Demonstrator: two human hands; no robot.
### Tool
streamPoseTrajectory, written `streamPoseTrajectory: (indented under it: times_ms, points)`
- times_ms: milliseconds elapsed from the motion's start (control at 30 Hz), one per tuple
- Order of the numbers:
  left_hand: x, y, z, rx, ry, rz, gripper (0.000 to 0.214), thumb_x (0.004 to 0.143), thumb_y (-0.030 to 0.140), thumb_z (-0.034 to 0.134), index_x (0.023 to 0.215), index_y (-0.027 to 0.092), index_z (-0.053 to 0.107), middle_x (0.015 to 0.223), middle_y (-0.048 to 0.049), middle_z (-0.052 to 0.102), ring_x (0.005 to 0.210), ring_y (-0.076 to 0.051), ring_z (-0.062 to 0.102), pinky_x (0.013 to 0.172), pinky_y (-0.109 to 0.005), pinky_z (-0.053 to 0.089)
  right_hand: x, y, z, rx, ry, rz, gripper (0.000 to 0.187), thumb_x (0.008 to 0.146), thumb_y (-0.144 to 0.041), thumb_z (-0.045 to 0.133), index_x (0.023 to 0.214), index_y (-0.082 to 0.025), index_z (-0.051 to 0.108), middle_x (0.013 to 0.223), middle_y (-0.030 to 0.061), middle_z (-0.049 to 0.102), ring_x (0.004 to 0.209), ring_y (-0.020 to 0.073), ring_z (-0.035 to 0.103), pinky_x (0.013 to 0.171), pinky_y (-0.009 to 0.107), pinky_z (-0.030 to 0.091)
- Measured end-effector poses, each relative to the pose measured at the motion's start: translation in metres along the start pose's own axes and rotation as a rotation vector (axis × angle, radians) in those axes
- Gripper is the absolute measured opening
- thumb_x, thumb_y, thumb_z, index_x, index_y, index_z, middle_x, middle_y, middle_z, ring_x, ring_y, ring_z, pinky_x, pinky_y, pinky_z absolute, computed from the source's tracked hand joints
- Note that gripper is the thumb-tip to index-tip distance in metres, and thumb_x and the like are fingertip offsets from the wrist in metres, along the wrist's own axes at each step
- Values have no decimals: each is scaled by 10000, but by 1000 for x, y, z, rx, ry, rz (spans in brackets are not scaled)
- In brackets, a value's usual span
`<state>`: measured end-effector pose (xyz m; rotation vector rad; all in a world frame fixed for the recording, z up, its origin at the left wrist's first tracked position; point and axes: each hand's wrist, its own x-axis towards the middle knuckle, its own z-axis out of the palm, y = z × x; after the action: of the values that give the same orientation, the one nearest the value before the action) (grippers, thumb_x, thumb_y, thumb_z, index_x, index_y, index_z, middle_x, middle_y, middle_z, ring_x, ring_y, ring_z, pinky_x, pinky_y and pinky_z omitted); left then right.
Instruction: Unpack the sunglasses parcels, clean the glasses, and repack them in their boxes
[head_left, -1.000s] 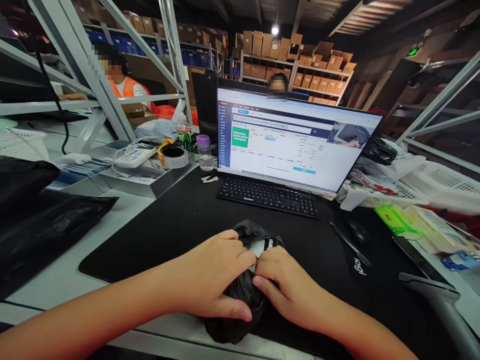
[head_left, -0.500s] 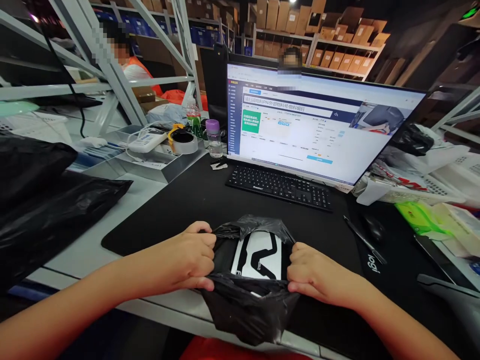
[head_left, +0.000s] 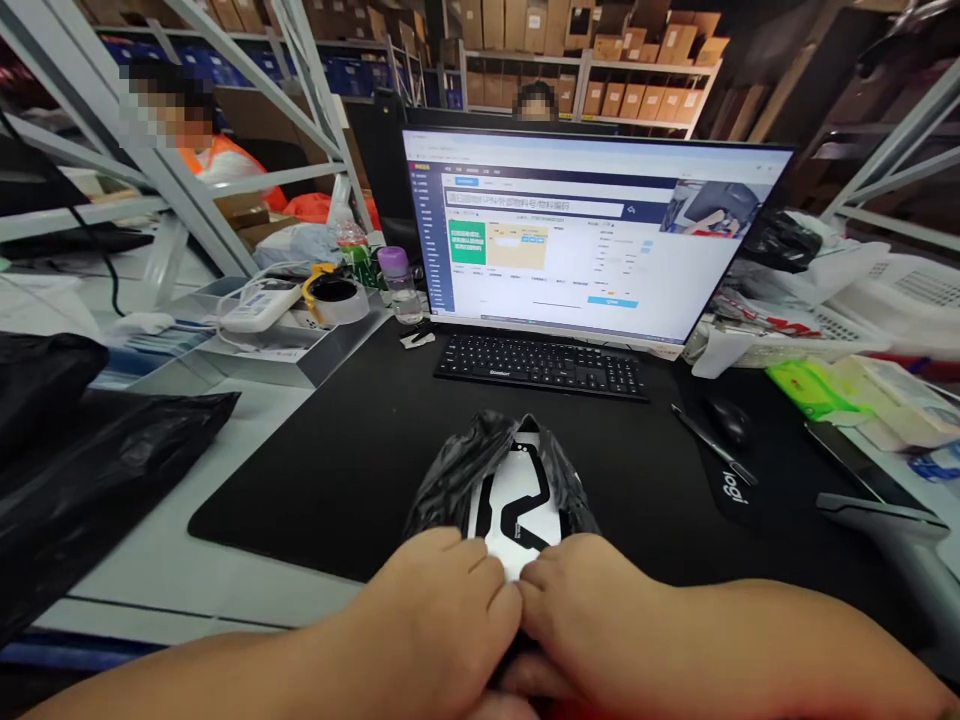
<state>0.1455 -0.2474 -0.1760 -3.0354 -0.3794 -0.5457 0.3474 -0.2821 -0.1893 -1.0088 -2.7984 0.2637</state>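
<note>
Two hands, back together: half a second ago they were apart, stretching the black bag (head_left: 450,480) wide. Now my left hand (head_left: 442,610) and right hand (head_left: 592,610) meet knuckle to knuckle at its near end, fingers curled shut on the plastic. The white box (head_left: 517,510) shows through the split, lying on the desk mat (head_left: 337,450) before the keyboard (head_left: 540,365). So the opening holds, with the box half-bared but not out.

Crumpled black plastic bag (head_left: 450,480) torn open on desk mat; white black-patterned item (head_left: 514,505) exposed inside
</note>
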Motion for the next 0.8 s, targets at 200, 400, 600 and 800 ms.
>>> streamPoseTrajectory:
  times_ms: [200,400,600,800]
  points:
    - [-16,-3,20,63,-111,86,507,998,576,452,623,235,467,483,29,526,385,-173,449,428,-377,191,-18,11,11,-145,203,-172,513,1008,-564,480,642,-216,569,496,-19,557,405,132,419,431,338,156]
    - [-50,-18,4,-16,-148,94,461,1031,459,431,630,232,438,499,29,501,424,-169,450,473,-365,247,-66,40,10,-194,187,-149,512,1032,-485,467,591,-229,502,493,-30,494,444,144,366,478,354,207]
    - [-66,-33,6,18,-37,107,562,1019,580,356,594,218,421,500,20,464,460,-153,416,486,-344,284,-86,66,9,-261,157,-62,469,1029,-479,486,636,-226,517,558,-7,519,543,161,411,566,346,282]
    - [-54,-13,12,53,114,37,115,974,284,552,975,247,661,900,-2,721,798,-173,619,928,-371,478,-59,24,-21,-28,-2,-60,266,972,-445,576,1056,-213,675,949,87,712,883,240,607,840,412,431]
